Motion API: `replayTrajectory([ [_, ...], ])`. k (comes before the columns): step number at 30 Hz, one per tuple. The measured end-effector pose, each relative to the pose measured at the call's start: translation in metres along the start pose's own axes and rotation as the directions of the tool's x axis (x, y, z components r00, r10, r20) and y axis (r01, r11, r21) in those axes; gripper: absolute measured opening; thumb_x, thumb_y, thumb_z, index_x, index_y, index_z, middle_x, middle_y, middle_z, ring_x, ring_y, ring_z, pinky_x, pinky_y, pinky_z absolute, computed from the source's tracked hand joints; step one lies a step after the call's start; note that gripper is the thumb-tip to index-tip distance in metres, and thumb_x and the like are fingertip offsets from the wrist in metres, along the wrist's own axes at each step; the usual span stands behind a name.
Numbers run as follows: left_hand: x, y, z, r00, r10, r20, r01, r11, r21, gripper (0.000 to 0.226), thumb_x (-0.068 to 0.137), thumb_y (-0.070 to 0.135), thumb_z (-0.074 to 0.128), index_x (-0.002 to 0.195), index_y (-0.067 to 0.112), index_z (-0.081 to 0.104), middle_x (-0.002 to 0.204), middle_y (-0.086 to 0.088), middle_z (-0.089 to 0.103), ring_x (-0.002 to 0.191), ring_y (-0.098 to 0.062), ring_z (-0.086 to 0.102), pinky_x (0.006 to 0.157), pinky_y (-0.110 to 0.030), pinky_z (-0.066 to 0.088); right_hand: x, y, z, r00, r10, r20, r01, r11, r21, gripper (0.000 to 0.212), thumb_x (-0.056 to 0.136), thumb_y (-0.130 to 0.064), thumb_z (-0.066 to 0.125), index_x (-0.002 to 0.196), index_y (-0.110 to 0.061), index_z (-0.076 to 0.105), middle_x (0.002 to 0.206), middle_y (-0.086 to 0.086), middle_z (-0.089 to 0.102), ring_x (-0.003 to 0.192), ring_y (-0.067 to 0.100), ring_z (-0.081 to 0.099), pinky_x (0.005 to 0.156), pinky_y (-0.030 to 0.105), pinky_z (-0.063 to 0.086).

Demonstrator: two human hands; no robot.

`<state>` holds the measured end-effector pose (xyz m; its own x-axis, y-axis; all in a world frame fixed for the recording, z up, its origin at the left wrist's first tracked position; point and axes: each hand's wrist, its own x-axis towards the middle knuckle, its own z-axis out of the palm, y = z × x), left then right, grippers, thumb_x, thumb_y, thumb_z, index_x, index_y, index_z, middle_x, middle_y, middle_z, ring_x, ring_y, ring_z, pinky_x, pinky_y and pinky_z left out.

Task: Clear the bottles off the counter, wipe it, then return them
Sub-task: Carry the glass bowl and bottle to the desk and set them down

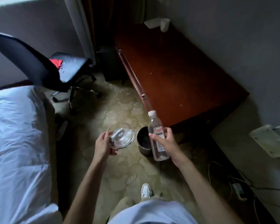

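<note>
My right hand (166,140) grips a clear plastic water bottle (155,126) with a white cap, held tilted in the air above the floor near the counter's front corner. My left hand (103,143) holds a round glass dish (122,135) by its near rim; a small white object lies inside it. The dark red wooden counter (181,75) stretches along the wall at the right, its top bare except for a white cup (164,25) and a white box (151,24) at the far end.
A round metal bin (143,141) stands on the floor below my hands. A black office chair (44,68) sits at the left, a bed with white sheets (18,143) beside it. Cables (233,181) and a white device (271,139) lie on the floor at the right.
</note>
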<state>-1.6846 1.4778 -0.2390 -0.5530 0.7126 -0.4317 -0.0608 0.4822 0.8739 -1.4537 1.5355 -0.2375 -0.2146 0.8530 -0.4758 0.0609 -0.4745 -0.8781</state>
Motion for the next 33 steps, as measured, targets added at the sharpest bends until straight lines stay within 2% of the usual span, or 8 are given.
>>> replayTrajectory([
  [4,0.084,0.068,0.049,0.986,0.069,0.15,-0.077,0.996,0.049,0.024,0.104,0.022,0.039,0.111,0.012,0.059,0.071,-0.01,0.055,0.032,-0.007,0.054,0.03,-0.021,0.044,0.066,-0.042,-0.008,0.992,-0.003,-0.127,0.011,0.998,0.067,0.055,0.08,-0.026,0.078,0.121,-0.018,0.042,0.11,0.001,0.063,0.098,0.018,0.066,0.087,0.039,0.056],
  [7,0.141,0.094,0.091,0.964,0.062,0.259,-0.09,0.991,0.099,0.021,0.102,0.019,0.04,0.111,0.012,0.058,0.067,-0.011,0.056,0.032,-0.006,0.055,0.032,-0.019,0.044,0.105,-0.05,-0.013,0.963,0.029,-0.269,0.008,0.99,0.138,0.055,0.081,-0.021,0.077,0.121,-0.015,0.04,0.105,0.002,0.063,0.09,0.016,0.065,0.083,0.033,0.055],
  [11,0.219,0.112,0.154,0.904,0.002,0.427,-0.102,0.972,0.21,0.021,0.101,0.02,0.041,0.108,0.01,0.059,0.072,-0.017,0.06,0.033,-0.01,0.058,0.031,-0.022,0.045,0.156,-0.045,-0.023,0.867,0.115,-0.484,-0.002,0.974,0.227,0.06,0.077,-0.024,0.081,0.121,-0.02,0.04,0.106,-0.001,0.062,0.096,0.016,0.064,0.086,0.035,0.054],
  [15,0.29,0.133,0.212,0.75,-0.084,0.656,-0.201,0.916,0.347,0.023,0.1,0.026,0.047,0.103,0.006,0.058,0.07,-0.016,0.061,0.035,-0.015,0.058,0.035,-0.026,0.049,0.201,-0.054,-0.024,0.719,0.207,-0.664,0.021,0.948,0.319,0.063,0.073,-0.019,0.084,0.119,-0.023,0.041,0.103,-0.006,0.059,0.094,0.011,0.06,0.073,0.023,0.051],
  [19,0.341,0.161,0.253,0.583,-0.144,0.799,-0.354,0.841,0.41,0.025,0.101,0.03,0.047,0.095,0.007,0.055,0.066,-0.011,0.06,0.037,-0.015,0.059,0.036,-0.025,0.047,0.232,-0.065,-0.011,0.565,0.256,-0.784,0.029,0.944,0.329,0.071,0.069,-0.015,0.086,0.121,-0.018,0.037,0.103,-0.005,0.055,0.106,0.02,0.058,0.09,0.037,0.053],
  [24,0.381,0.18,0.29,0.474,-0.181,0.862,-0.458,0.785,0.417,0.019,0.102,0.028,0.044,0.108,0.012,0.053,0.084,-0.016,0.064,0.052,-0.026,0.062,0.042,-0.029,0.051,0.251,-0.082,-0.001,0.327,0.215,-0.92,0.1,0.961,0.26,0.073,0.063,-0.007,0.088,0.113,-0.022,0.038,0.099,-0.012,0.052,0.095,0.011,0.057,0.095,0.038,0.047],
  [27,0.399,0.173,0.305,0.481,-0.241,0.843,-0.456,0.752,0.475,0.021,0.103,0.021,0.037,0.117,0.012,0.049,0.084,-0.02,0.066,0.04,-0.019,0.06,0.035,-0.024,0.048,0.268,-0.089,0.004,0.217,0.158,-0.963,0.092,0.979,0.181,0.075,0.053,-0.015,0.09,0.101,-0.036,0.037,0.099,-0.012,0.052,0.096,0.018,0.058,0.089,0.038,0.048],
  [33,0.417,0.158,0.306,0.507,-0.282,0.814,-0.396,0.763,0.511,0.021,0.104,0.02,0.035,0.121,0.013,0.044,0.087,-0.024,0.065,0.031,-0.018,0.06,0.032,-0.025,0.049,0.314,-0.079,0.025,0.145,0.128,-0.981,0.074,0.987,0.14,0.081,0.05,-0.013,0.092,0.109,-0.034,0.04,0.114,0.002,0.059,0.103,0.023,0.06,0.092,0.041,0.051],
])
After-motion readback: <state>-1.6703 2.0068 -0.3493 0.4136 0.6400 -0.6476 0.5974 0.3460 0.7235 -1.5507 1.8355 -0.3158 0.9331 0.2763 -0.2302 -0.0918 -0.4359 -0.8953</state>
